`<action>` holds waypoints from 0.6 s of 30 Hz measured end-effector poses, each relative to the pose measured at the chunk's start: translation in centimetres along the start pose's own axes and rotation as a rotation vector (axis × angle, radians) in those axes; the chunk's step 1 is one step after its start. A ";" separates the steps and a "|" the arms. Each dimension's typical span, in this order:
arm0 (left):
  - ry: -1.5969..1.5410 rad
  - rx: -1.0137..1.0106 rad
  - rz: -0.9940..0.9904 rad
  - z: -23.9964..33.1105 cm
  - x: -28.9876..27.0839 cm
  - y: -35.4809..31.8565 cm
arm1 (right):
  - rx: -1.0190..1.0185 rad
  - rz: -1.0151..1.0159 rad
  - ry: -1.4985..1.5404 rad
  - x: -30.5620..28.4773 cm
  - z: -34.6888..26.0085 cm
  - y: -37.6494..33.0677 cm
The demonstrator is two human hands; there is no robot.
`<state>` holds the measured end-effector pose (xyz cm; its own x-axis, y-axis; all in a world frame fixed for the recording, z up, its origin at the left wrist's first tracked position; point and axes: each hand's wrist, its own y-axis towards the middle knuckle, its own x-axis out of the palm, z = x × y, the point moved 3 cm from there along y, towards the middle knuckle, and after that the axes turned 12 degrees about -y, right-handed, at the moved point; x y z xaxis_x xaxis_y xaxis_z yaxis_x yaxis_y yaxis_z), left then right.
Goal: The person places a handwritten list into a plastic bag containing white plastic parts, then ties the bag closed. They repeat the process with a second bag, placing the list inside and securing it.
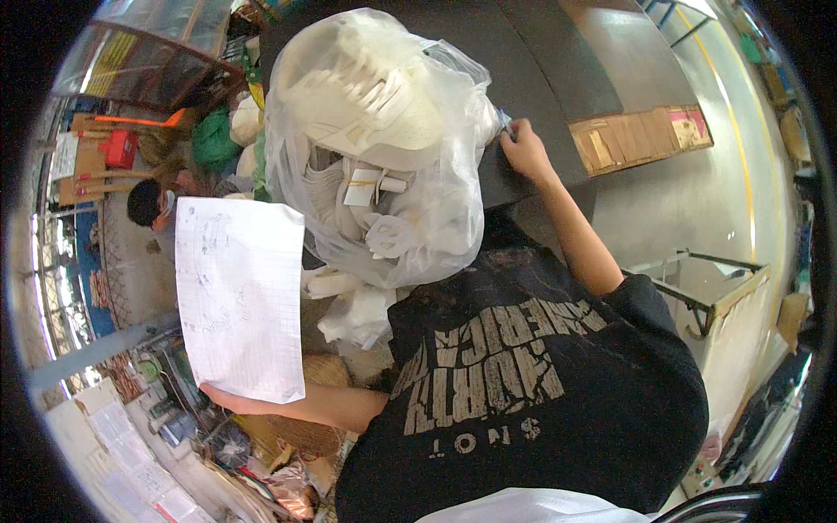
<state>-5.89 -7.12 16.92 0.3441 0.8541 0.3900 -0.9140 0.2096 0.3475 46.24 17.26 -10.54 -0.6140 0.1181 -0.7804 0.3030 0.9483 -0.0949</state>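
A clear plastic bag (466,209) full of white things lies on the dark table in front of me. Inside it show a white sneaker (384,131), bundled white straps (328,190) and a small white tag (359,188). My right hand (526,150) is closed at the bag's gathered end, on the far right side, where a bit of blue shows. Down at the left, my left hand (234,399) grips the lower edge of a ruled sheet of paper (240,305) with handwriting on it. The paper stands upright, left of the bag; part of that hand is behind it.
The dark table (514,52) has a cardboard piece (632,138) at its right edge. A metal frame stand (724,292) is to the right. Beyond the paper is another person (146,202), near a red box (119,148) and a green bag (214,139). Clutter fills the lower left.
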 end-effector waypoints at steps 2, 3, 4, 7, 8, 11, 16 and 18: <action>0.001 0.000 -0.013 0.1 0.4 0.3 | -0.027 0.057 0.036 -0.9 0.1 0.1; 0.002 -0.008 -0.020 0.0 0.5 0.4 | -0.077 0.130 0.023 -1.6 -0.2 0.2; -0.005 -0.013 -0.037 0.0 0.7 0.5 | -0.120 0.201 0.003 -2.2 -0.5 0.2; 0.003 -0.017 -0.055 -0.2 1.2 1.0 | -0.069 0.148 -0.210 -3.8 -1.5 -0.4; 0.002 -0.018 -0.066 -0.3 1.5 1.1 | -0.112 0.147 -0.080 -4.6 -2.4 -0.8; 0.000 -0.024 -0.098 -0.5 2.1 1.6 | -0.183 0.022 0.339 -7.2 -6.6 -2.6; 0.009 -0.034 -0.165 -0.8 3.4 2.0 | -0.539 0.177 0.458 -8.9 -18.0 -10.1; 0.009 -0.040 -0.185 -0.8 3.8 2.0 | -0.812 0.358 0.347 -9.5 -21.1 -11.7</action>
<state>-6.57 -3.05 18.42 0.5055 0.8034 0.3147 -0.8430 0.3822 0.3784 33.14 11.24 11.00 -0.8043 0.3984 -0.4408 -0.0035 0.7386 0.6741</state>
